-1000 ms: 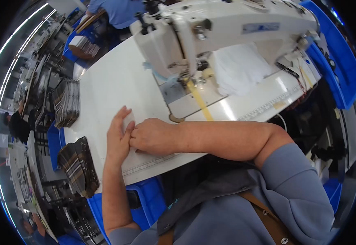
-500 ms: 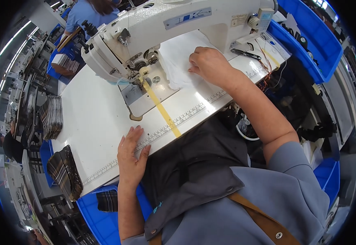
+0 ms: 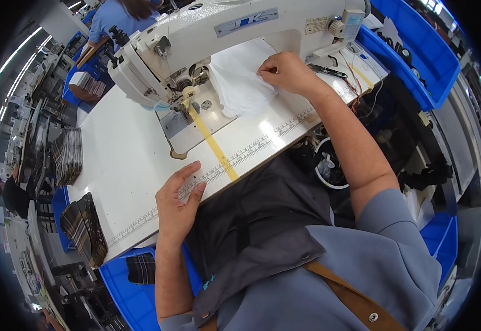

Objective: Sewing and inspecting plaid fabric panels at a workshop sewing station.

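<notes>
We have our right hand (image 3: 290, 74) at the right edge of the cloth (image 3: 243, 91), thumb and forefinger closed together in a pinch that has hold of that edge. The cloth, white and rumpled, lies under the arm of the machine (image 3: 251, 22), just right of the needle area. Our left hand (image 3: 177, 201) is at the front edge of the bench (image 3: 119, 149), over the ruler (image 3: 262, 144); its thumb and forefinger stand well apart with nothing between them (whether the palm rests on the surface, we cannot tell).

From the needle area the tape (image 3: 213, 140), a yellow strip, runs toward us, crosses the ruler and reaches the front edge, near our left fingers. Behind our right wrist we see a black tool (image 3: 328, 71) lying beside loose threads (image 3: 355, 85). To our left, one plaid stack (image 3: 66, 157) sits near the bench's side and another, the brown stack (image 3: 83, 229), is nearer to us. A plaid piece (image 3: 141, 269) lies in the blue bin (image 3: 121, 292) below.
</notes>
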Demonstrator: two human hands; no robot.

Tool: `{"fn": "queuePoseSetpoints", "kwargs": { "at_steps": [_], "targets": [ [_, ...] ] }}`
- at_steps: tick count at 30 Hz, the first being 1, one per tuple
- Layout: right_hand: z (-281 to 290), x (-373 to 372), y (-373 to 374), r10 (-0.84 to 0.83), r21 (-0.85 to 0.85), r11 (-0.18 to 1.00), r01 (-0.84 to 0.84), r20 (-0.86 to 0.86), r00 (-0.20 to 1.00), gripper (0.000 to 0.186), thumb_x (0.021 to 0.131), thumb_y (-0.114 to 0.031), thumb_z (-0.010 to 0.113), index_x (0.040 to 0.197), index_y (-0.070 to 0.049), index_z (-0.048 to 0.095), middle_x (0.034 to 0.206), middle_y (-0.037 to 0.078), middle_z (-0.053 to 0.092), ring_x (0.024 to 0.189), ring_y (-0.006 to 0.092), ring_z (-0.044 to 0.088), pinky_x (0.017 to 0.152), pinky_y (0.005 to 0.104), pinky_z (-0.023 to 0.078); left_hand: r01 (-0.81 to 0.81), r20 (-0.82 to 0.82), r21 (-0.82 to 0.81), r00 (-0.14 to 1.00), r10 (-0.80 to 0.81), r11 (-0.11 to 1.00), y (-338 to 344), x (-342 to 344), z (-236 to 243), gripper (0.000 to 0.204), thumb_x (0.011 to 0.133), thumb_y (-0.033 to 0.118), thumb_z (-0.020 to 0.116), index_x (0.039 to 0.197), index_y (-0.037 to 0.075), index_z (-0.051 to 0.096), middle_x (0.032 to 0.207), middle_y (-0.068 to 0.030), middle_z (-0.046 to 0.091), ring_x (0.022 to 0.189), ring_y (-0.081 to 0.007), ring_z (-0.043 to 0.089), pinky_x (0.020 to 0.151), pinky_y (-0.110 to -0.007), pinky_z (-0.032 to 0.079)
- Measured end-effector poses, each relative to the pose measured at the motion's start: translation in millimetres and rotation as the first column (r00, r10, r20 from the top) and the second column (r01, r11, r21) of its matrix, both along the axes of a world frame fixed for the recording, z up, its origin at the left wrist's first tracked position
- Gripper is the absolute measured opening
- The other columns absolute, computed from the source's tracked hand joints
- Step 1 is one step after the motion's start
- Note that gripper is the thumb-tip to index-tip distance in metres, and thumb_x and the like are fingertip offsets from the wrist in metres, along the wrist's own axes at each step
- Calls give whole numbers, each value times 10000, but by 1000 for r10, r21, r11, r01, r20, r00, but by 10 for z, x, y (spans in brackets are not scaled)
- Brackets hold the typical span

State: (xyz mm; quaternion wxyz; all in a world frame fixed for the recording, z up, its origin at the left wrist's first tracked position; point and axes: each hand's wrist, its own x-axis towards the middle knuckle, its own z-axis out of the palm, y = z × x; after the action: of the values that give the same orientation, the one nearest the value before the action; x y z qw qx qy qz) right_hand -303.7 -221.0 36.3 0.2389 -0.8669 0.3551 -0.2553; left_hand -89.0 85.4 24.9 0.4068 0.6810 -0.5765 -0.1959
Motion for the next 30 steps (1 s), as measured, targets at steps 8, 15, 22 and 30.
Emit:
{"fn": "queuePoseSetpoints", "kwargs": {
  "at_steps": [8,15,22,30],
  "targets": [
    [81,-40,143,64,-56,997,-58,103,993,206,905,-132,696,972,56,747,804,106,730,710,131,643,694,294,530,128,-666,88,745,-37,988,-543,-163,-48,343,1003,202,645,1243,-41,628,1220,-157,685,1160,-206,641,1022,-322,457],
    [-58,-59,37,56,111,991,-70,120,991,183,904,-119,699,942,54,743,786,98,724,709,118,627,685,291,518,201,3,-139,979,-203,970,-1355,-535,-70,349,954,201,693,1223,-18,657,1171,-128,701,1005,-172,694,851,-304,545],
    [-94,-85,78,107,96,988,-121,141,984,195,903,-149,700,959,31,747,784,117,727,708,166,648,697,317,522,-22,73,-292,996,46,956,-1959,-547,-93,317,865,64,732,1181,77,709,910,-102,679,773,-179,683,685,-326,548],
    [-109,-216,183,119,115,982,-148,229,966,252,880,-231,737,992,-6,748,886,154,733,798,265,692,760,364,544,178,397,-326,917,-36,929,-2071,-298,-147,156,875,-7,672,1023,25,710,993,-95,693,749,-210,672,665,-310,537]
  ]
}}
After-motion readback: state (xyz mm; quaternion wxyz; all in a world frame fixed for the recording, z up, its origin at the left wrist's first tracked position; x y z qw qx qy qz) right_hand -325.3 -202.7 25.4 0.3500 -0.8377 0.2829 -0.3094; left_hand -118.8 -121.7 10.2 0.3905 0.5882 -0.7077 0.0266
